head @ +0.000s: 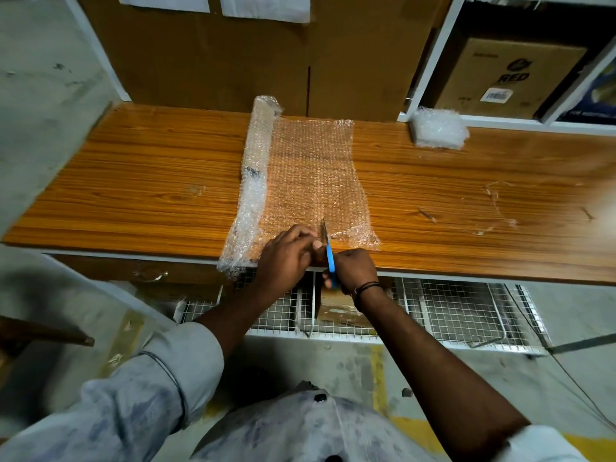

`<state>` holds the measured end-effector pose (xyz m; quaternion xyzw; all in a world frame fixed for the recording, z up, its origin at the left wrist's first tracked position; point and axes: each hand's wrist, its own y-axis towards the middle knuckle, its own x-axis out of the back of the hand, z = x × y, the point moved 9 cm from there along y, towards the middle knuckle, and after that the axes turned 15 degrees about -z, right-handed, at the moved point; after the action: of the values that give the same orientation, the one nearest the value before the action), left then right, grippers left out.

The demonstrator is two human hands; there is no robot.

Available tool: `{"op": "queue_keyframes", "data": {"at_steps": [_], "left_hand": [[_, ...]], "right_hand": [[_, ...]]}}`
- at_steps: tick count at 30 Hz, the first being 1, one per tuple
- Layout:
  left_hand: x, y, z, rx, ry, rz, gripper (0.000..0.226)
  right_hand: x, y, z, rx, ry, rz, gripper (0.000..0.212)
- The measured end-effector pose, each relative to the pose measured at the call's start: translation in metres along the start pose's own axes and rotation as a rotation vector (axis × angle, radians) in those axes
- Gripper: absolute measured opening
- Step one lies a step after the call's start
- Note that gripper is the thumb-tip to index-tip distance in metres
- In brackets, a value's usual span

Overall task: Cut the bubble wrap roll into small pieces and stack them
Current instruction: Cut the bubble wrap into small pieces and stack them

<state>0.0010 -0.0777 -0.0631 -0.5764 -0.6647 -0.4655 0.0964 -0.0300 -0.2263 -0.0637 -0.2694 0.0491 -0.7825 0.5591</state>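
Wood-grain tabletop (133, 181), backed by a large cardboard box (206, 55). One bubble wrap roll (256, 168) lying across the table's middle, its sheet (313, 175) unrolled flat to the right; one stack of cut pieces (436, 128) at the far edge, well apart. Hands: left hand (286, 258), fingers curled, pinching the sheet's near edge; right hand (355, 270) clenched round the blue handles of scissors (330, 258), blades at that same edge.

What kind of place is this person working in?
Probably a storeroom or packing area: cardboard boxes sit on white shelving behind a wooden worktable, and the floor is bare concrete.
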Motion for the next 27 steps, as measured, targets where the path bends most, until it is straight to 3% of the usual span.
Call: {"op": "queue_keyframes", "data": {"at_steps": [4,9,15,21,27], "left_hand": [[-0.005,0.0,0.005,0.001,0.06,0.042,0.042],[-0.004,0.005,0.004,-0.021,0.039,0.046,0.023],[-0.002,0.008,0.004,-0.033,0.025,0.053,0.026],[-0.003,0.009,0.004,-0.028,-0.019,0.075,0.025],[-0.002,0.01,0.006,-0.037,-0.07,0.078,0.018]], "right_hand": [[0.002,0.005,0.005,-0.055,0.04,-0.001,0.046],[-0.003,0.017,0.011,-0.061,0.08,0.004,0.057],[-0.004,0.03,0.017,-0.016,-0.035,-0.022,0.047],[-0.005,0.035,0.019,-0.061,0.036,-0.044,0.051],[-0.009,0.052,0.024,0.012,-0.149,-0.118,0.057]]}}
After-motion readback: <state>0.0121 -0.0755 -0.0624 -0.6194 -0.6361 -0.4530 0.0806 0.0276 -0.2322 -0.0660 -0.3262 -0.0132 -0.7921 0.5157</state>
